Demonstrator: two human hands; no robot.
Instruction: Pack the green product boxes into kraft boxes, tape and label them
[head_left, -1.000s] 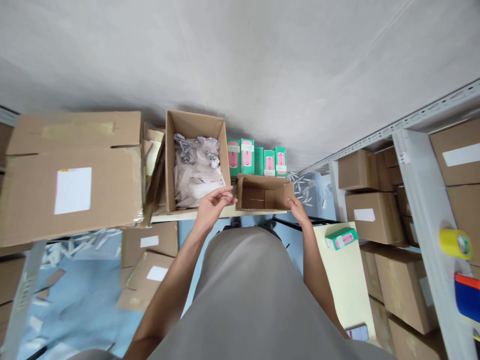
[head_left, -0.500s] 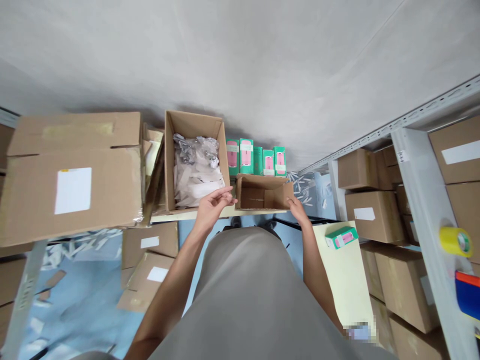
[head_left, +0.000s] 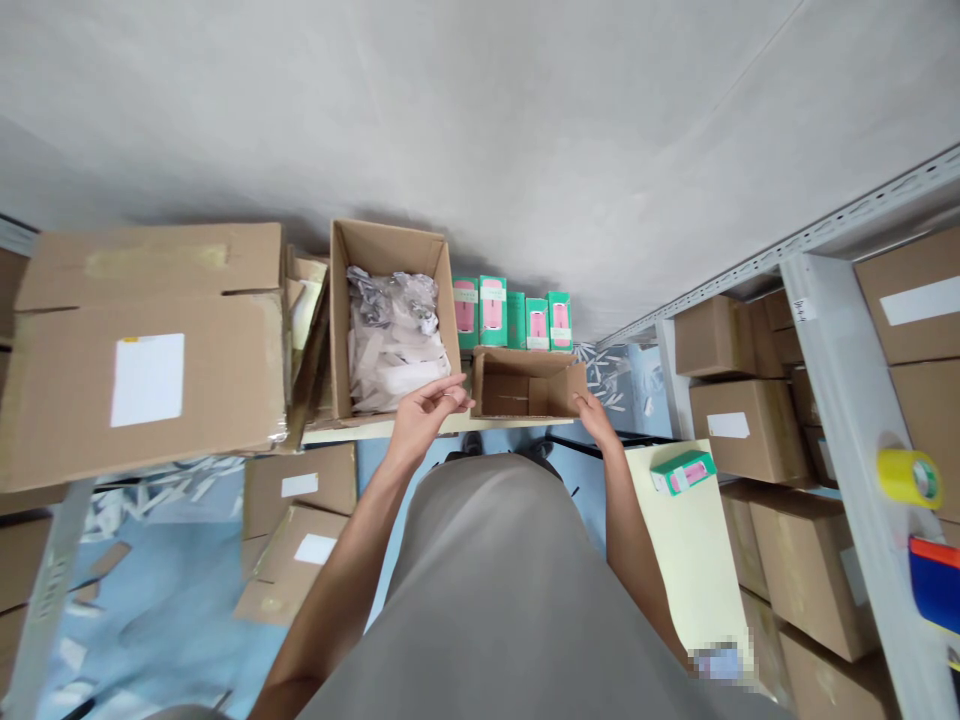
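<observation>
A small cardboard box [head_left: 525,407] with an open top stands at the front edge of the table, and nothing shows inside it. My right hand [head_left: 598,420] grips its right wall near the front corner. At its left edge is my left hand [head_left: 429,412], fingers loosely bent and apart, fingertips beside or lightly touching the wall. Behind the small box stands a row of green boxes with pink pictures [head_left: 493,310]. Left of it, a taller open carton [head_left: 339,330] holds crumpled clear plastic and pale packets [head_left: 397,345].
A large carton with a white label [head_left: 217,375] stands at far left. On a pale side table [head_left: 694,560] at right lies one green box [head_left: 684,474]. Shelves [head_left: 832,330] with stacked cartons and yellow tape [head_left: 909,476] line the right. Cartons [head_left: 304,490] sit below left.
</observation>
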